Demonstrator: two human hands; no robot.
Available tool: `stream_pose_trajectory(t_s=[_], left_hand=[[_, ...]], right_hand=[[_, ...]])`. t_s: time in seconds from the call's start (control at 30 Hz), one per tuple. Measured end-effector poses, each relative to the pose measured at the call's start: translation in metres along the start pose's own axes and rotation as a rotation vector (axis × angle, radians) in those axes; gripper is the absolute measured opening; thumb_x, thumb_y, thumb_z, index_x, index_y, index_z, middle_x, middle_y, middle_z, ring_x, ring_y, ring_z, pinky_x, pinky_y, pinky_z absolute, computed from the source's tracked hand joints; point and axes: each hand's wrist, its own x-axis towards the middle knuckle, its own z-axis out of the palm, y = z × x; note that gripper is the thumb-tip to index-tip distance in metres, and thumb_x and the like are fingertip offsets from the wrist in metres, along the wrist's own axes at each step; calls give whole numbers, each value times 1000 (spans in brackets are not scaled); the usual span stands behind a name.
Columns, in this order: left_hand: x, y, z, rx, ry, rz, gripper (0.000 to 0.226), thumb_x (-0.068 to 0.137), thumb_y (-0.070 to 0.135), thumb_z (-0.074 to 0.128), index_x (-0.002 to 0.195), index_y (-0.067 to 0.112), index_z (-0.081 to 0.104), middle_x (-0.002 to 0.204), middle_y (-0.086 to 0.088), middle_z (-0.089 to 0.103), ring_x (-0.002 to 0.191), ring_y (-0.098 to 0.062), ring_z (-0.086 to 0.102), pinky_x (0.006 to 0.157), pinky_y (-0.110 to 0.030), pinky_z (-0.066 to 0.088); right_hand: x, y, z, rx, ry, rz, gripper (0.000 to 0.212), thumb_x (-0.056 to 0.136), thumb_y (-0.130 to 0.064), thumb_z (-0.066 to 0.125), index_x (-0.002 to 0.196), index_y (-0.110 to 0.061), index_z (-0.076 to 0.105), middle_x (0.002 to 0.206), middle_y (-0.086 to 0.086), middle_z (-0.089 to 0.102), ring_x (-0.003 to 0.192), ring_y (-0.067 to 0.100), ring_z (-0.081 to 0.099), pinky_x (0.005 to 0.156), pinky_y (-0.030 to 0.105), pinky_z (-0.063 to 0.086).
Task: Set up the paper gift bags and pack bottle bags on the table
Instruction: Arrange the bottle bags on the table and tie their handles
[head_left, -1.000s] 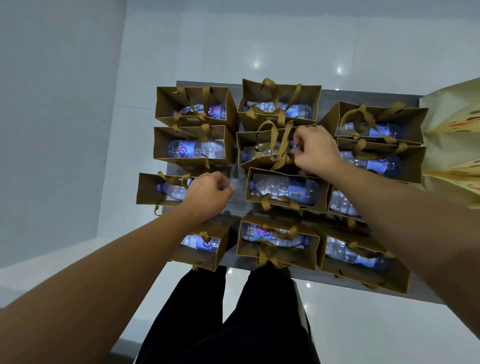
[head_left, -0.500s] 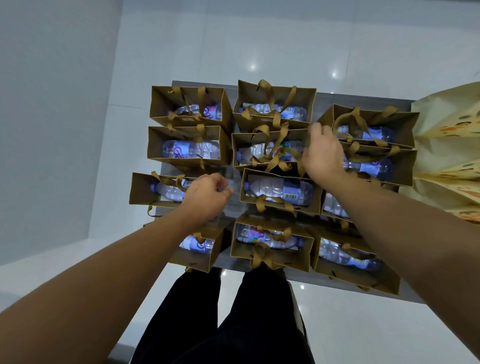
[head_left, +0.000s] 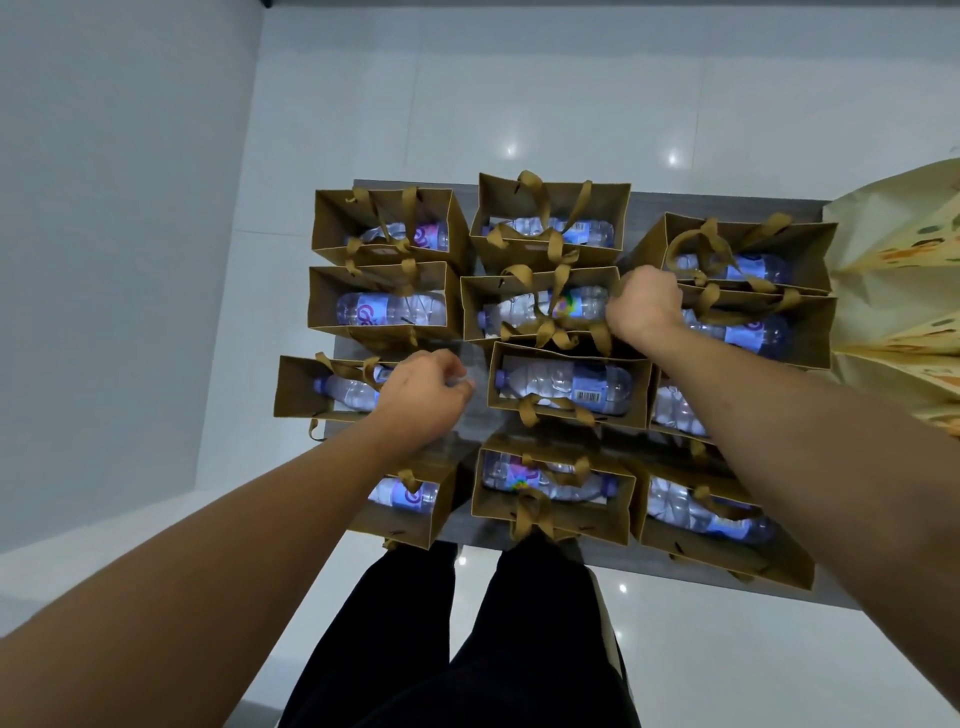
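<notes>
Packed gift bags (head_left: 569, 387) crowd the table (head_left: 480, 364); narrow gaps.

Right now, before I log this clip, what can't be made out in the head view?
- What the left hand grips: its curled fingers hide it.
- What the right hand grips at the bag rim: its fingers are turned away.
- The third-row right bag: mostly under the right forearm.
- The yellow bag: cut off by the right edge.
- Bottle labels: too small and blurred to read.
</notes>
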Motion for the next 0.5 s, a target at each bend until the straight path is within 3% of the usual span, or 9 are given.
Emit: stream_pose_trajectory(t_s=[0.1,0.27,0.4,0.5], left_hand=[[-2,11,-11,81,17,92,33,99,34,59,127,18,61,123,-3,55,110,-20,55,94,-37,49],[-2,35,-28,92,70,218,32,98,33,60,128,23,60,124,0,57,110,-16,56,93,-35,50],[-1,52,-33,150,124,315,42,96,32,63,136,21,55,131,-2,54,117,-20,54,101,-38,48],[0,61,-40,193,177,411,55,94,26,64,146,21,46,141,-3,47,129,-26,43,106,-40,43]], right_hand=[[-14,-9,-5,11,1,-31,13,89,-10,64,97,-3,71,100,16,68,93,33,63,70,33,47],[-41,-27,-22,40,32,-66,9,88,-13,66,92,-5,70,97,14,66,89,31,63,67,33,47],[-61,-34,-45,104,58,-81,7,87,-10,67,87,-3,68,89,14,69,80,31,69,71,39,60],[-79,-38,-69,87,103,-106,9,88,-10,66,86,-2,68,81,12,68,75,28,69,73,42,61]])
